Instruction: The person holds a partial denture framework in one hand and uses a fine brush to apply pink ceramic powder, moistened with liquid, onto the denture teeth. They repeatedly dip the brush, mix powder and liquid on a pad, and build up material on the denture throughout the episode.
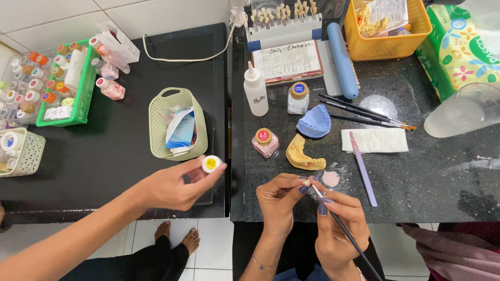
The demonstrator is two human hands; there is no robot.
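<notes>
Fingertips of the left hand (278,200) pinch a tiny pale tooth-shaped piece (307,182), closed tight around it. Just right of it, the right hand (338,221) grips a thin dark-handled brush (348,235), long axis slanting up-left so the tip meets the piece. Beyond lie a pink blob on clear film (330,178) and a yellow plaster jaw cast (303,155). A co-worker's hand (174,186) holds a small white-capped jar (211,163). The piece is mostly hidden, perhaps a crown.
</notes>
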